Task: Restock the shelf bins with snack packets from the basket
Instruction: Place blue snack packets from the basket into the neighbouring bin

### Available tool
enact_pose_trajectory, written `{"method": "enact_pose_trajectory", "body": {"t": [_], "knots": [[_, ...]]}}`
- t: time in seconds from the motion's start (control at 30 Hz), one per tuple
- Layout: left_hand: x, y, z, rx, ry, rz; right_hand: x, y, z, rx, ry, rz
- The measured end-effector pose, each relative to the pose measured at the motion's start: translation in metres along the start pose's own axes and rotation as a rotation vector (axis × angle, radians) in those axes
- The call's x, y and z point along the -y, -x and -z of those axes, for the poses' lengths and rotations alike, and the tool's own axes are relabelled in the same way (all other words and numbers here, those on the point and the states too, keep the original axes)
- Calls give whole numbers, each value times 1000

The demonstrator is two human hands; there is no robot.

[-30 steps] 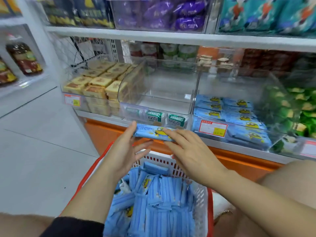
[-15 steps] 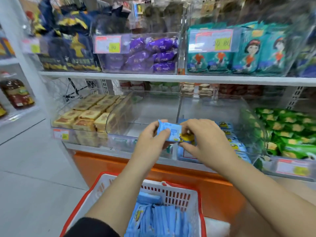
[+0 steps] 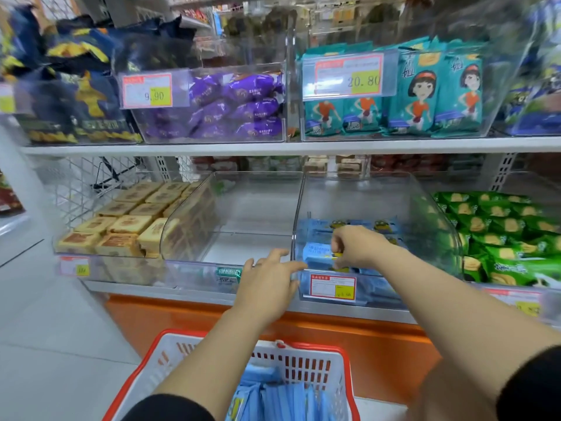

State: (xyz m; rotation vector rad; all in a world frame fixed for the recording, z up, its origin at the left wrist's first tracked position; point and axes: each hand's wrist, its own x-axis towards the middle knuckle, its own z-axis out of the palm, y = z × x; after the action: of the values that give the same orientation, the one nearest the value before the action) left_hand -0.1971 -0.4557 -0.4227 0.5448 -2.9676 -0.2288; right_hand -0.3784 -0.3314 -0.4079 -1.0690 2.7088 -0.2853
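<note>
Pinch grip: a blue packet (image 3: pixel 315 253) is held at its right end by the right hand (image 3: pixel 359 247), fingers curled over it; the underside of the grip is hidden. The packet is inside the clear bin (image 3: pixel 373 192), low at the front-left corner, just above the stacked packets (image 3: pixel 379 226) already there. Its long axis runs left-right, roughly parallel to the bin's front wall, and it extends left from the grip toward the divider. The left hand (image 3: pixel 267 279) is empty, fingers spread, at the front rim where this bin meets the near-empty neighbour bin (image 3: pixel 249 208); contact can't be confirmed.

Judged: placing step, release pending. The left hand is nearer the basket (image 3: pixel 346 358) directly below, so the next of the basket packets (image 3: pixel 273 399) is probably best taken by it. Risk: packet end snagged on the divider.
</note>
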Motion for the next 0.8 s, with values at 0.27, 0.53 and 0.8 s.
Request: {"method": "enact_pose_trajectory", "body": {"t": [0.27,0.53,0.8], "knots": [[1,1,-2,4,-59,-28,-8,-24,-20,119,-21,62],[-1,0,-3,2,-53,-44,-10,-23,-17,137,66,134],[0,4,-5,2,-52,-42,12,-17,-9,383,108,166]]}}
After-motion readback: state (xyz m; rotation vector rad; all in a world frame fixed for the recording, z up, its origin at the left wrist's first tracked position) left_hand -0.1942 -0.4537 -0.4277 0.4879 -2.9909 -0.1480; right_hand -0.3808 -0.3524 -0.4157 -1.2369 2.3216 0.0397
